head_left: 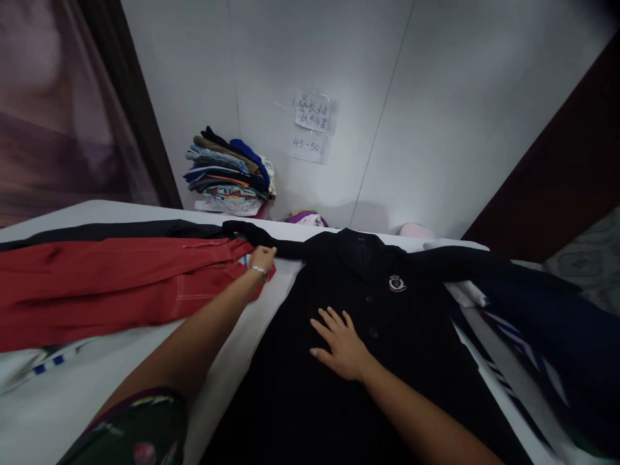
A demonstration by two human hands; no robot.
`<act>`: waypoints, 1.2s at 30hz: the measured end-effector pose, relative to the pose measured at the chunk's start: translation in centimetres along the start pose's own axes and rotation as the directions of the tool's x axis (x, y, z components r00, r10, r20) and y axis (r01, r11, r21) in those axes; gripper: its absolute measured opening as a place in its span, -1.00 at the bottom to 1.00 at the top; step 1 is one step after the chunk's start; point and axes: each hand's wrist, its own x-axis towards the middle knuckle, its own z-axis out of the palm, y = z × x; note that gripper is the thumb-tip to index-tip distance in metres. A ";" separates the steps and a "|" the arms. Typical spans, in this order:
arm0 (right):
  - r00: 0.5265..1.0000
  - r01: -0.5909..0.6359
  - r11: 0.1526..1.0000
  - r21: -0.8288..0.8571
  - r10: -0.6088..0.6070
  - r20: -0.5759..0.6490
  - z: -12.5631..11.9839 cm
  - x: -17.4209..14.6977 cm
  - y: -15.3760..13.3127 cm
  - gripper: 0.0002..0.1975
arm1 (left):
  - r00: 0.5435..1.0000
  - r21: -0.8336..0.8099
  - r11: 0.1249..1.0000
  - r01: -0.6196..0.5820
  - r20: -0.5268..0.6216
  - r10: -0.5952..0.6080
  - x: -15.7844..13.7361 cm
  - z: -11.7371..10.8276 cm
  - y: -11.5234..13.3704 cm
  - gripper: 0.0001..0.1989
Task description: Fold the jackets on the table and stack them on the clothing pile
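Note:
A black blazer (310, 387) lies front side up on the white table, its buttons in line and a crest badge (397, 283) on the chest. Its sleeves stretch out to both sides. My left hand (263, 259), with a bracelet at the wrist, is closed in a pinch at the lower edge of the blazer's left-side sleeve (290, 249). Flat on the front of the blazer, fingers spread, rests my right hand (343, 345), holding nothing. Red trousers or a similar long red garment (121, 284) lie left of the blazer, beneath my left hand and forearm.
A stack of folded clothes (230, 171) stands by the wall at the back left. Dark blue clothing (547, 310) and striped garments (513, 361) lie on the right. Handwritten paper signs (312, 113) are stuck on the wall. A purple bundle (307, 218) sits behind the table's far edge.

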 end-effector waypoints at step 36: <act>0.992 0.017 0.992 0.122 -0.001 -0.127 -2.5 -0.1 4.2 -0.35 | 0.815 0.654 0.487 -0.579 0.488 0.313 -10.5 5.9 -2.8 -0.25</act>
